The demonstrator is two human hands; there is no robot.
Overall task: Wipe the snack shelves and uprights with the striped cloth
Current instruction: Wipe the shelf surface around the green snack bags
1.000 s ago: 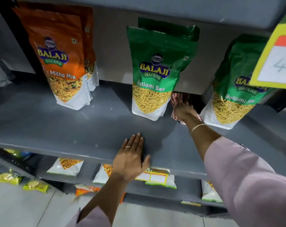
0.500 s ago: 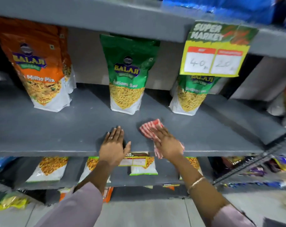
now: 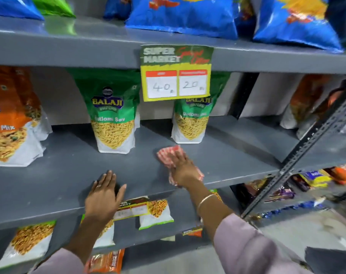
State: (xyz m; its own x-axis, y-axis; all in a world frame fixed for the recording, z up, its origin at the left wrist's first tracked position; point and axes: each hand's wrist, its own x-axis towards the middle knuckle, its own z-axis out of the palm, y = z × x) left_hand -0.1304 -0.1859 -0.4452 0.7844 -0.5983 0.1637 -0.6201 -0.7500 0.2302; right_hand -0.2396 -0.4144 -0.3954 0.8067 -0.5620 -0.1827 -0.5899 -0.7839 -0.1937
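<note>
The red-and-white striped cloth [image 3: 169, 153] lies flat on the grey middle shelf [image 3: 227, 155], near its front edge. My right hand [image 3: 183, 169] presses down on the cloth, fingers spread over it; part of the cloth shows ahead of the fingers and at the wrist. My left hand [image 3: 104, 196] rests flat and open on the shelf's front lip, to the left of the cloth. A perforated grey upright [image 3: 304, 151] slants across the right side.
Two green Ratlami Sev bags [image 3: 113, 115] [image 3: 191, 123] stand behind the cloth, an orange mix bag [image 3: 11, 119] at the left. A yellow price tag [image 3: 176, 74] hangs from the shelf above, under blue bags [image 3: 184, 14]. Small packets [image 3: 156, 212] lie on the lower shelf.
My right hand has come out from behind the green bags with the cloth, forward to the shelf's front. The view has tilted up. The left hand stays on the front lip.
</note>
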